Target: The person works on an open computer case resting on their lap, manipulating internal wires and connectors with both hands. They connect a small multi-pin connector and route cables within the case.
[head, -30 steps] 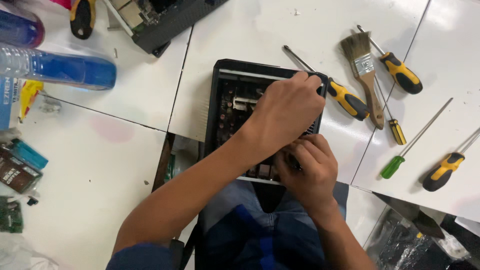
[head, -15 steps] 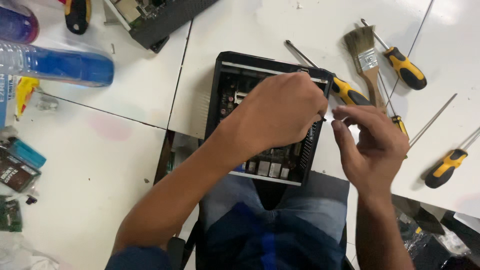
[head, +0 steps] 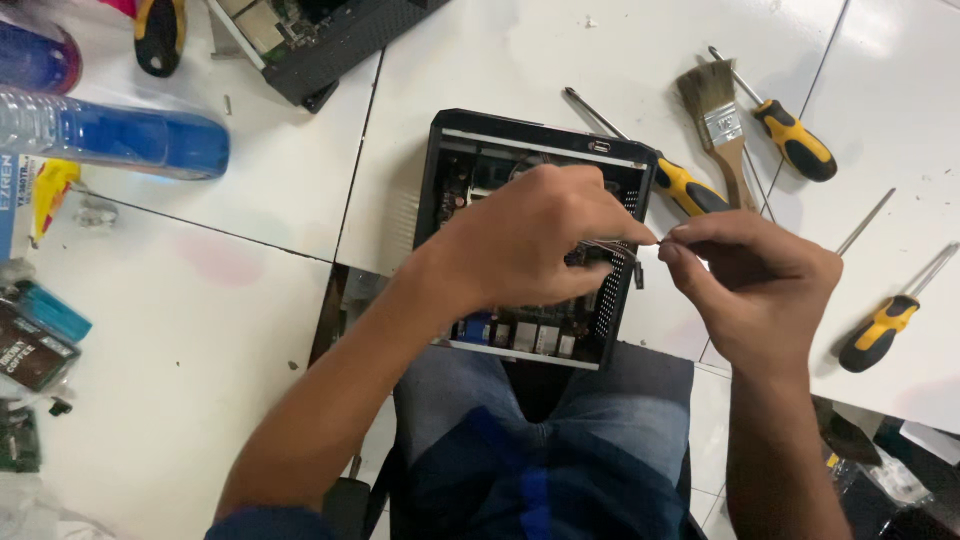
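My right hand (head: 755,285) has come out of the case (head: 450,170); now both hands, left hand (head: 530,245) too, pinch a thin cable (head: 612,247) at its edge.

The person shows 2 bare forearms and wears no rings, watch or gloves on the left hand (head: 530,240) or right hand (head: 755,290). A dark blue sleeve edge covers the left upper arm. Blue denim trousers cover the lap.
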